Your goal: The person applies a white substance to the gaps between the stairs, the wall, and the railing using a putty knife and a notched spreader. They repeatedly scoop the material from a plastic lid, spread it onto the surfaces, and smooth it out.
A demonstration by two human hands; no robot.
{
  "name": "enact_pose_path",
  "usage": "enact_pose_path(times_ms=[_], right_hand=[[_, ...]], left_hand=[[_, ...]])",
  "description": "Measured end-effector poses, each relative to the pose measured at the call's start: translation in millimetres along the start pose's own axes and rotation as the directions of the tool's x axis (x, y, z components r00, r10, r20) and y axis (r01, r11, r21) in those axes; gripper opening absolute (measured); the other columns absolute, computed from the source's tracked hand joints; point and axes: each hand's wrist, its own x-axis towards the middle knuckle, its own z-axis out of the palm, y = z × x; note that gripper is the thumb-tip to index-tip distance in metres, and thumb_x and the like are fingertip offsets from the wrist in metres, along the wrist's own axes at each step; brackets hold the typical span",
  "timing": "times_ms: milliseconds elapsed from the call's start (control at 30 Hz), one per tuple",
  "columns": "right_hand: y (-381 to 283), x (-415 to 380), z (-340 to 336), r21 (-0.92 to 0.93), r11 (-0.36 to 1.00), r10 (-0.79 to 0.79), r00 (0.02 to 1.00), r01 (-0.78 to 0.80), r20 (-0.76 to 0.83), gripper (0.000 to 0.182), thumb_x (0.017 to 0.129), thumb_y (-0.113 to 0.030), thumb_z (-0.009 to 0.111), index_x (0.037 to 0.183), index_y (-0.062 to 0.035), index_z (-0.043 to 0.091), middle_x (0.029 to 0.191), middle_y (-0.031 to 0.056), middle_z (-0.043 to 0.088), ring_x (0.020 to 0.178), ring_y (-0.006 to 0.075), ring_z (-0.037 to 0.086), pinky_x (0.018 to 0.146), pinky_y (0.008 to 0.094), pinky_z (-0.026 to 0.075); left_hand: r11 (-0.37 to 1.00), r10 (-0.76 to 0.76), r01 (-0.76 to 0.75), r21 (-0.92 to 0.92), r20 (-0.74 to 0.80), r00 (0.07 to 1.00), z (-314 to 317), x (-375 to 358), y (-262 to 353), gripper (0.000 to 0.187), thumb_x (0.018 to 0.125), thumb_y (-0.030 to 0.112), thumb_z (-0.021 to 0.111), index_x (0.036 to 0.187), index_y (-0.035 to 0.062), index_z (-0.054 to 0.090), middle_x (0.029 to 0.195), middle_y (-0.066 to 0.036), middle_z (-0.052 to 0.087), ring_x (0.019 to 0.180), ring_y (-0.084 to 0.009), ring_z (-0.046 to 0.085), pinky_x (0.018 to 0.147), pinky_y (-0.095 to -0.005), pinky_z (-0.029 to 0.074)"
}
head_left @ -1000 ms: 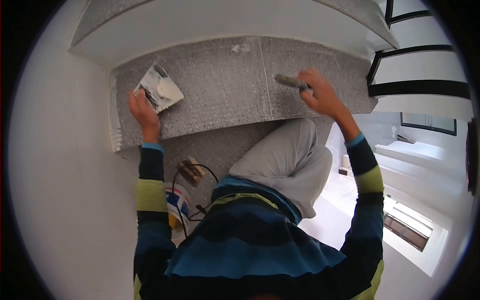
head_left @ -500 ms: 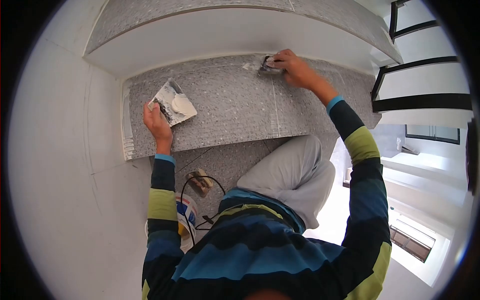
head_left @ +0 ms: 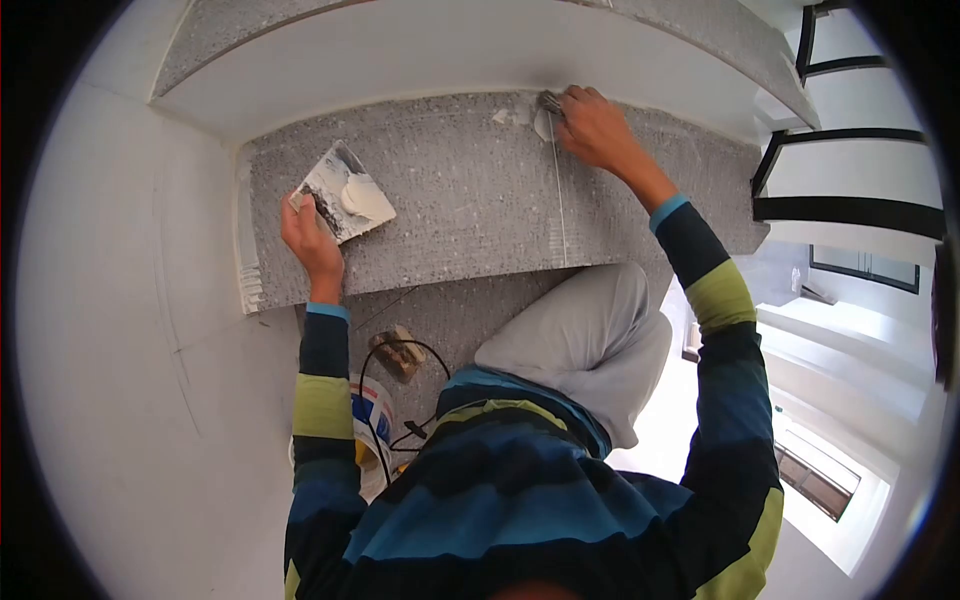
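Observation:
My left hand [head_left: 312,240] is closed on a square plate [head_left: 328,172] that carries a mound of white paste [head_left: 365,197]; it is over the left part of the speckled grey stair tread [head_left: 450,190]. At the back of the tread, my right hand [head_left: 592,128] grips a small putty knife [head_left: 547,112], its blade against the tread at the top of a thin white joint line [head_left: 561,210]. A white smear [head_left: 503,117] lies just left of the blade. My right fingers partly hide the knife's handle.
A white riser [head_left: 430,55] rises behind the tread. Below the tread are a stained block [head_left: 398,355], a white bucket [head_left: 372,405] and a black cable [head_left: 437,353]. Black railing bars [head_left: 850,212] stand at the right, a white wall [head_left: 110,300] at the left.
My right hand and the putty knife have moved slightly back toward the riser, and the blade has turned to show its face. My left hand still holds the plate in nearly the same place.

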Motion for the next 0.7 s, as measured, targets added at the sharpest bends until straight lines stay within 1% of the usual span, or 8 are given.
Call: enact_pose_path(times_ms=[33, 233, 333, 467, 533, 567, 633, 700], right_hand=[[-3, -2, 0, 0.013, 0.996, -0.085, 0.995, 0.086, -0.055, 0.024, 0.072, -0.015, 0.059, 0.089, 0.0013, 0.058, 0.095, 0.014, 0.058, 0.091, 0.0303, 0.054, 0.076, 0.0406, 0.048], [-23, -52, -13, 0.151, 0.95, -0.286, 0.956, 0.273, 0.072, 0.022, 0.069, -0.013, 0.059, 0.087, -0.0018, 0.059, 0.089, 0.0103, 0.058, 0.088, 0.0282, 0.054, 0.073, 0.0398, 0.048], [-50, -95, -28, 0.246, 0.951, -0.23, 0.959, 0.185, 0.166, 0.019, 0.067, -0.012, 0.059, 0.083, -0.0029, 0.058, 0.085, 0.0091, 0.057, 0.085, 0.0274, 0.054, 0.07, 0.0391, 0.047], [-78, -145, -41, 0.303, 0.932, -0.247, 0.961, 0.201, 0.123, 0.018, 0.063, -0.011, 0.06, 0.079, -0.004, 0.056, 0.081, 0.0089, 0.056, 0.082, 0.0271, 0.053, 0.067, 0.0381, 0.047], [-90, -168, -44, 0.252, 0.959, -0.222, 0.901, 0.132, 0.372, 0.032, 0.057, -0.007, 0.059, 0.088, -0.0019, 0.058, 0.089, 0.0107, 0.058, 0.082, 0.0276, 0.052, 0.066, 0.0372, 0.047], [-99, -182, -44, 0.243, 0.961, -0.213, 0.911, 0.13, 0.355, 0.032, 0.057, -0.007, 0.059, 0.088, -0.0019, 0.058, 0.089, 0.0107, 0.058, 0.082, 0.0276, 0.052, 0.066, 0.0372, 0.047], [-109, -199, -44, 0.495, 0.858, -0.261, 0.946, 0.136, 0.192, 0.03, 0.055, -0.007, 0.057, 0.085, -0.0022, 0.057, 0.085, 0.0113, 0.057, 0.082, 0.0294, 0.052, 0.066, 0.0384, 0.046], [-104, -202, -57, 0.532, 0.845, -0.156, 0.977, 0.053, 0.149, 0.032, 0.055, -0.007, 0.057, 0.087, -0.0022, 0.059, 0.087, 0.0121, 0.057, 0.084, 0.0312, 0.052, 0.068, 0.0397, 0.046]], left_hand=[[0.999, 0.021, -0.021, 0.034, -0.003, 1.0, 1, -1, 1, 0.019, 0.09, 0.016, 0.043, 0.095, -0.0008, 0.051, 0.082, -0.002, 0.051, 0.074, -0.0091, 0.045, 0.068, -0.0235, 0.038], [0.999, 0.009, -0.01, -0.034, -0.033, 0.999, 3, 0, 0, 0.019, 0.09, 0.016, 0.043, 0.093, -0.0013, 0.051, 0.08, -0.002, 0.051, 0.073, -0.0089, 0.044, 0.066, -0.0229, 0.036], [0.998, 0.021, -0.022, -0.063, -0.022, 1.0, 3, 1, -1, 0.018, 0.089, 0.015, 0.043, 0.092, -0.0009, 0.051, 0.08, -0.001, 0.05, 0.072, -0.0086, 0.045, 0.065, -0.0222, 0.036], [0.993, 0.0, -0.003, -0.121, -0.025, 1.0, -1, 2, -5, 0.017, 0.089, 0.014, 0.043, 0.09, -0.0001, 0.051, 0.081, -0.002, 0.05, 0.073, -0.0093, 0.044, 0.066, -0.0229, 0.036], [0.998, 0.01, -0.009, -0.062, 0.014, 1.0, -2, 4, -6, 0.015, 0.088, 0.014, 0.044, 0.091, 0.001, 0.052, 0.083, -0.004, 0.051, 0.075, -0.0118, 0.047, 0.069, -0.0244, 0.038], [0.997, 0.03, -0.029, -0.068, 0.024, 0.999, 0, 3, -5, 0.015, 0.088, 0.014, 0.044, 0.091, 0.001, 0.052, 0.083, -0.004, 0.051, 0.075, -0.0118, 0.047, 0.069, -0.0244, 0.038], [0.934, -0.21, 0.197, -0.298, -0.012, 0.978, 5, -2, 1, 0.015, 0.088, 0.014, 0.045, 0.091, 0.0017, 0.052, 0.087, -0.006, 0.053, 0.08, -0.0152, 0.051, 0.073, -0.0272, 0.041], [0.911, -0.237, 0.249, -0.329, 0.078, 0.968, 2, -9, -2, 0.015, 0.088, 0.014, 0.045, 0.094, 0.0019, 0.051, 0.09, -0.006, 0.054, 0.084, -0.0167, 0.054, 0.077, -0.0289, 0.044]])
